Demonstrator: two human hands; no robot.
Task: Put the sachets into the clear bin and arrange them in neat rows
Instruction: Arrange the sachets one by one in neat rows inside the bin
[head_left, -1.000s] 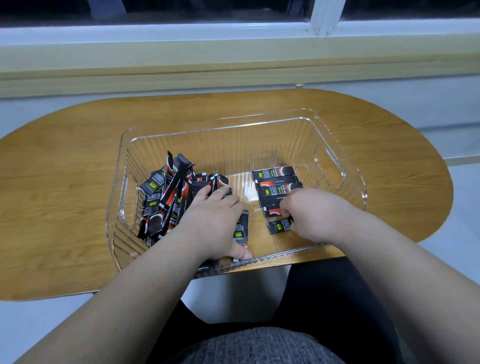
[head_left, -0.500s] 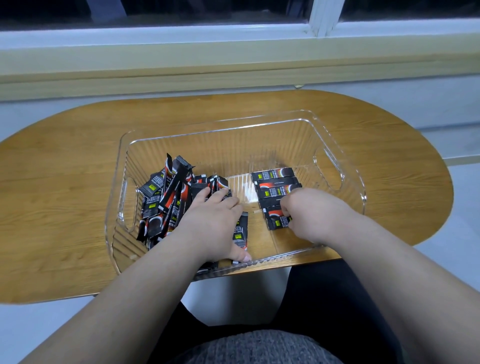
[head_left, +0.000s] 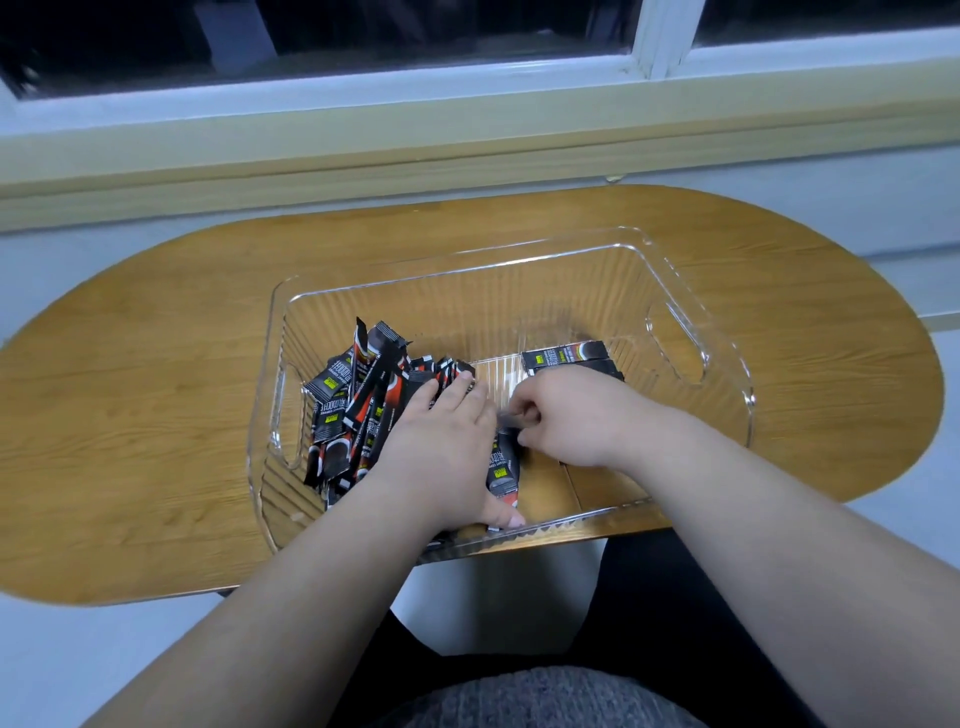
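Note:
A clear bin (head_left: 467, 306) stands on the wooden table (head_left: 156, 415). Its left half holds a loose pile of black-and-red sachets (head_left: 358, 410). My left hand (head_left: 447, 447) lies flat on the pile's right side, fingers straight and thumb near the front wall. Just right of it lies a single sachet (head_left: 503, 467), pointing away from me. My right hand (head_left: 566, 421) pinches its far end with curled fingers. Behind my right hand is a row of sachets (head_left: 566, 356) lying crosswise, mostly hidden by the hand.
The table's rounded right end (head_left: 857, 364) and near edge are close to the bin. A window sill (head_left: 467, 145) runs along the wall behind. My lap is below the table's front edge.
My right hand left the crosswise row and moved left to the single sachet beside my left hand, pinching its end. My left hand stayed on the pile.

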